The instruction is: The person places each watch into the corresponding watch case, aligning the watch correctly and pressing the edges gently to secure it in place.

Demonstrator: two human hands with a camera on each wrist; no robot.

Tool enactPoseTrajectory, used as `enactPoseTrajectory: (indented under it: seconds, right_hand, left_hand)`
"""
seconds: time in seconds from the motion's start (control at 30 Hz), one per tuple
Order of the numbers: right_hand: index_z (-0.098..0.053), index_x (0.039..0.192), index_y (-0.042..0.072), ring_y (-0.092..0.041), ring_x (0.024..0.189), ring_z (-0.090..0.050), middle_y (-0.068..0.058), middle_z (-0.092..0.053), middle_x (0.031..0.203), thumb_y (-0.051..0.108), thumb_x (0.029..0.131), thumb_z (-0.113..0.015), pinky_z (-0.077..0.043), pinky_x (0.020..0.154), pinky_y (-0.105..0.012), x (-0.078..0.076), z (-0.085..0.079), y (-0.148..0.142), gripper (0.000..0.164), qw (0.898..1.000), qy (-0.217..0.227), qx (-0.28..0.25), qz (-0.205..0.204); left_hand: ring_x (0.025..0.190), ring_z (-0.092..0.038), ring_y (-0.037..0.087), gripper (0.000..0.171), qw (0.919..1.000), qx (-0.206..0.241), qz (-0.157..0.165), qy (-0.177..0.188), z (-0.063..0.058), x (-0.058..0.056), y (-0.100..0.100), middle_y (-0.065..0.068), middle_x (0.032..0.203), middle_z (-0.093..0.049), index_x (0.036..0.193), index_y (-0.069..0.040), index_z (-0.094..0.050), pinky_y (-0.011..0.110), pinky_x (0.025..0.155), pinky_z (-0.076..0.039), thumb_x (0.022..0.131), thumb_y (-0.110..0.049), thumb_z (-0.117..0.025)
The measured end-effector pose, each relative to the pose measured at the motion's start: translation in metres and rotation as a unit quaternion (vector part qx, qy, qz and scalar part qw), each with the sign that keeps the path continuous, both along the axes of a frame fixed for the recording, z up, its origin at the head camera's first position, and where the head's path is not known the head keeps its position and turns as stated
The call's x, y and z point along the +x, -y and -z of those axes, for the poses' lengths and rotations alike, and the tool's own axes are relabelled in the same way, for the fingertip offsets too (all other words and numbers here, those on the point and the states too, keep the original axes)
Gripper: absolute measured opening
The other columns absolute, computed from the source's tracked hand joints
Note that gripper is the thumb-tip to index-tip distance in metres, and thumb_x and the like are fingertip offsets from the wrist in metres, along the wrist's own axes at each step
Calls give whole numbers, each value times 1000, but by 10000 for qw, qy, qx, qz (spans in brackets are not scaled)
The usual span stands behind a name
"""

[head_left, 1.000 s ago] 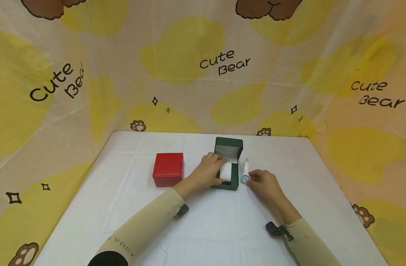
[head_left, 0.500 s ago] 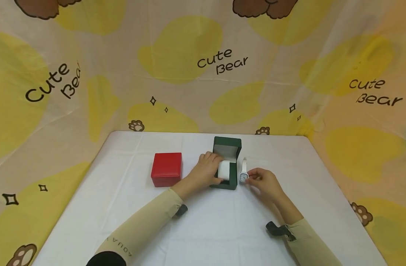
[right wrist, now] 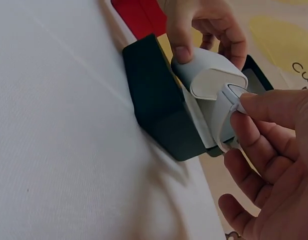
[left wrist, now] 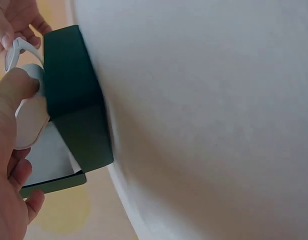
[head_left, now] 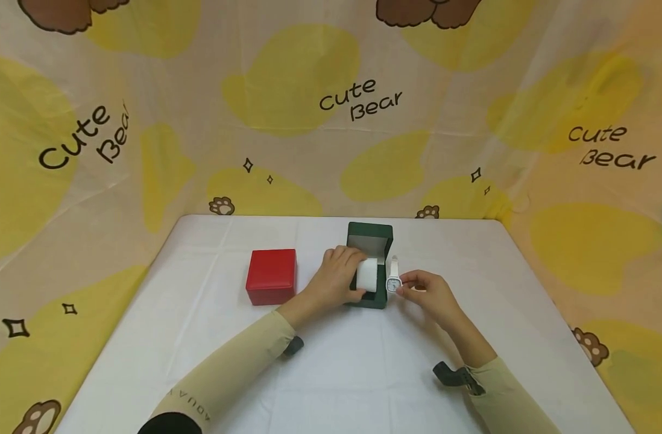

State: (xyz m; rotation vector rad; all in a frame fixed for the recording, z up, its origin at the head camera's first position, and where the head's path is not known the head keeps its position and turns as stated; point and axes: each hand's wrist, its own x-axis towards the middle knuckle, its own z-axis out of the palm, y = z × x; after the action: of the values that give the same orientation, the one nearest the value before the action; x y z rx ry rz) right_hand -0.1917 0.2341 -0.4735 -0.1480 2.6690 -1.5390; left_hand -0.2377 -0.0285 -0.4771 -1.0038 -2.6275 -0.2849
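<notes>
A dark green watch box [head_left: 370, 230] stands on the table with its lid up and grey lining showing. My left hand [head_left: 335, 276] grips the white watch cushion [right wrist: 214, 75] between thumb and fingers. In the right wrist view that cushion sticks up out of the box, tilted. Just right of the box, my right hand [head_left: 431, 294] pinches a white wristwatch [head_left: 394, 284] at its case between thumb and index finger. The watch's strap [right wrist: 221, 117] hangs in a curve close by the cushion's end and the box's rim, while my other right fingers stay loosely bent.
A closed red box [head_left: 272, 276] sits left of the green box, near my left wrist. White cloth covers the table [head_left: 331, 374]. Behind it hangs a yellow patterned curtain [head_left: 287, 150]. Dark camera mounts [head_left: 451, 375] show at both wrists.
The watch has moved a little left and up, nearer the green box, with my right hand. The cushion has risen slightly in my left hand. The red box stays put.
</notes>
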Motion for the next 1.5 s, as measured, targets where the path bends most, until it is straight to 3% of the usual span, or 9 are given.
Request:
enactPoseTrajectory:
  seconds: [0.33, 0.53, 0.93, 1.5]
  right_hand:
    - [-73, 108, 2, -24, 98, -63, -9, -74, 97, 15, 86, -83, -53, 76, -29, 8, -10, 9, 28, 9986, -146, -440, -247]
    - [-73, 109, 2, -24, 98, -62, -10, -73, 98, 17, 87, -83, -54, 76, -28, 12, -17, 16, 28, 9981, -111, -492, -343]
    - [-73, 110, 3, -23, 97, -64, -8, -74, 99, 16, 87, -82, -55, 78, -29, 13, -26, 34, 28, 9959, 8, -638, -645]
    - [-73, 110, 4, -23, 99, -64, -6, -74, 97, 18, 89, -81, -55, 78, -27, 8, -32, 56, 26, 9929, 53, -664, -986]
  left_hand:
    - [126, -45, 21, 71, 9991, 243, 334, 10, -15, 11, 11, 2, 137, -55, 135, -14, -54, 41, 99, -39, 80, -47, -83]
    - [125, -47, 22, 70, 9985, 254, 447, 198, -23, 21, 19, 3, 137, -57, 136, -13, -55, 42, 98, -39, 80, -43, -84]
    - [124, -49, 20, 69, 9981, 100, 545, -261, -22, 31, 33, 0, 137, -60, 136, -17, -57, 42, 97, -39, 78, -43, -85]
    - [123, -51, 21, 72, 9973, 372, 497, -385, -21, 32, 43, 0, 138, -61, 138, -15, -58, 44, 99, -40, 78, -44, -86]
